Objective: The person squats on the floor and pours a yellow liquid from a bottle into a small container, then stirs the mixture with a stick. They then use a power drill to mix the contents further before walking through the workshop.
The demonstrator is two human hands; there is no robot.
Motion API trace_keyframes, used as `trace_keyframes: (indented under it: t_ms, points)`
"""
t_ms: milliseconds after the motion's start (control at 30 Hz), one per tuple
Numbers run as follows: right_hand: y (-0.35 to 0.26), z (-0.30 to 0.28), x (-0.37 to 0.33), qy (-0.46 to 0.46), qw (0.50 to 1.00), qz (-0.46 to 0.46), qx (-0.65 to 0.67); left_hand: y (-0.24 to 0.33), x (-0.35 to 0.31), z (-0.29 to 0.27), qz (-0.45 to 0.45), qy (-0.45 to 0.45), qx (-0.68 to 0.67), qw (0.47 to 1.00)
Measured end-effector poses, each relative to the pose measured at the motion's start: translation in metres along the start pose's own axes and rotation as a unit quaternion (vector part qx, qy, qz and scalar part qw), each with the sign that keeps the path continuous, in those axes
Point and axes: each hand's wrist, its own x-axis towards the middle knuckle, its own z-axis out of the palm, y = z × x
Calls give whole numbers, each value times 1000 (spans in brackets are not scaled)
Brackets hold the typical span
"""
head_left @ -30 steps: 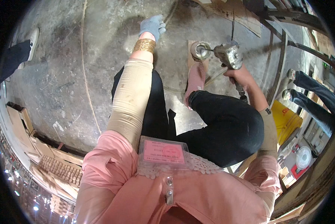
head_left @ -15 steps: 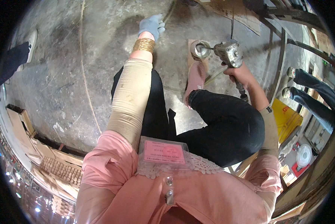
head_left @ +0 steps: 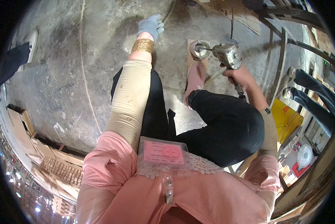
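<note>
My right hand (head_left: 240, 76) is wrapped around the handle of a worn metal pistol-grip drill (head_left: 228, 56). From the drill's front a thin rod reaches left into an open cup (head_left: 200, 49), which has pale whitish stuff inside. Under the cup lies a small brown board (head_left: 191, 59), with my pink-socked foot (head_left: 196, 76) at its near end. My left hand (head_left: 150, 27), in a grey-blue glove with pale fingertips, hangs out over the concrete floor. Its fingers are slightly bent and apart, with nothing seen in them.
Flattened cardboard (head_left: 242, 16) lies at the far right beside a metal frame (head_left: 281, 67). A yellow bucket (head_left: 285, 119) stands by my right arm. Another person's legs (head_left: 313, 100) are at right, and a shoe (head_left: 32, 44) at far left. Boxes of wooden pieces (head_left: 61, 170) line the lower left.
The drill and my right hand have shifted very slightly left and down. My left hand has barely moved, and the cup stays in its place.
</note>
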Motion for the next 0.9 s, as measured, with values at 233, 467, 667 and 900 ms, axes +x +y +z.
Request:
trace_keyframes:
  t_ms: [233,467,667,900]
  points:
    - [0,0,0,-8,1000,2,7,1,-1,3,-6,-3,12,1000]
    - [3,-3,-1,-11,1000,-4,-11,-2,1,3,-1,-2,17,1000]
    - [8,-5,0,-4,1000,-8,-15,-2,8,2,8,-15,-1,1000]
    - [5,-5,0,8,1000,-3,-8,-2,5,1,9,-13,9,1000]
